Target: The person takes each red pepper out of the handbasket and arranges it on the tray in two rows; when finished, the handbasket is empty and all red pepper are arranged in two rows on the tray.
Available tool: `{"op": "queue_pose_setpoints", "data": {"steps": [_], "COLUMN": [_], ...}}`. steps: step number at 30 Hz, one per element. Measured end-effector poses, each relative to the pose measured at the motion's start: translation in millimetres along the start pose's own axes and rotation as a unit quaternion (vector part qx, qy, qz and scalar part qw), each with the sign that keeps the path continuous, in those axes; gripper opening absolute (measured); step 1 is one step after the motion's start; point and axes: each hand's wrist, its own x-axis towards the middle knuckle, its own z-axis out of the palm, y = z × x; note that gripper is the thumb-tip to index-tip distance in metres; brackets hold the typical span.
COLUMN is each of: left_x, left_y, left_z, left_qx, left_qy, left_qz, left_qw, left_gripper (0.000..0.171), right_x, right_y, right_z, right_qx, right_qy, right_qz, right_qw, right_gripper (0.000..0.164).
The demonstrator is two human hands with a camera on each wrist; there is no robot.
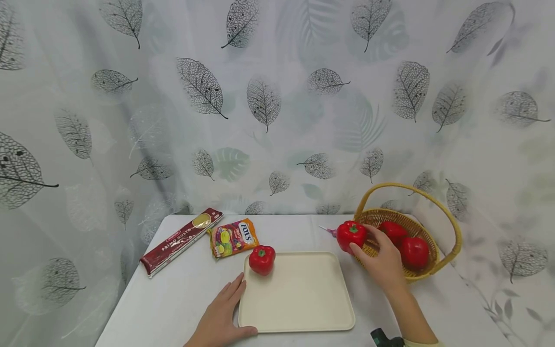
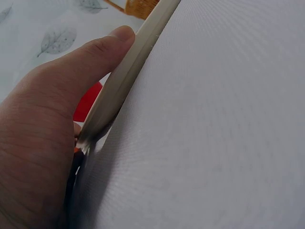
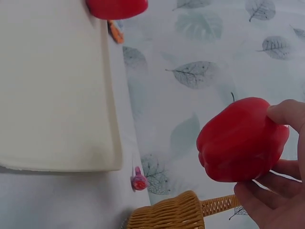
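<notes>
A red bell pepper (image 1: 350,235) is in my right hand (image 1: 383,258), pinched between thumb and fingers beside the wicker basket's left rim. In the right wrist view that bell pepper (image 3: 243,140) is held off the table. Another red bell pepper (image 1: 262,260) sits in the back left corner of the cream tray (image 1: 299,299). My left hand (image 1: 221,315) rests against the tray's front left corner, fingers straight along the left side. Its thumb (image 2: 107,50) touches the front rim in the left wrist view.
The wicker basket (image 1: 422,226) with a tall handle holds more red produce (image 1: 415,253). A lollipop (image 1: 331,232) in a purple wrapper lies behind the held pepper. A candy bag (image 1: 234,238) and a long dark red pasta packet (image 1: 182,241) lie back left. A leaf-patterned curtain (image 1: 277,120) hangs behind.
</notes>
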Motion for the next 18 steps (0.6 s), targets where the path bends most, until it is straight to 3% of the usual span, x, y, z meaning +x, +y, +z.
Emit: {"op": "queue_pose_setpoints", "data": {"steps": [18], "left_x": [0.0], "left_y": [-2.4], "left_z": [2.7], "left_qx": [-0.006], "left_qy": [0.003], "left_qz": [-0.002], "left_qw": [1.0000], "left_gripper": [0.132], "right_x": [-4.1], "right_y": [-7.6], "right_z": [36.0], "right_qx": [0.060], "right_qy": [-0.046], "right_qz": [-0.013], "right_qw": [0.997], "right_gripper": [0.072]}}
